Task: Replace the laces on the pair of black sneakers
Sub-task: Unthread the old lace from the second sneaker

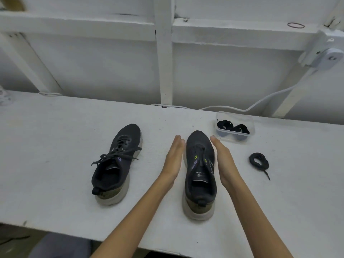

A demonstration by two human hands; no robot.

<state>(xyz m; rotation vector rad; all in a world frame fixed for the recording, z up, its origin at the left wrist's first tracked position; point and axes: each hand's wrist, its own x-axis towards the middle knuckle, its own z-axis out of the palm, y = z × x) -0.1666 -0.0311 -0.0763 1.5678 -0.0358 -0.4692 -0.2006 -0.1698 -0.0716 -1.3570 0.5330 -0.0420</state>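
left hand [172, 161]: flat, fingers straight, holding nothing, just left of the unlaced shoe [200, 175]; we can't tell if it touches
right hand [224, 162]: the same, on the shoe's right side
laced shoe [115, 164]: apart to the left on the bench [55, 146]
boxed laces [225, 125]: two, in the box [236, 117] beyond our right hand
loose coil [258, 161]: on the bench, far right
risk 1: we grab the loose coil by mistake, since all the laces are black
risk 2: our right hand knocks the box when reaching

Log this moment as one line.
left hand open; right hand open; both beside unlaced sneaker; other sneaker laced; loose lace on table; two laces in box
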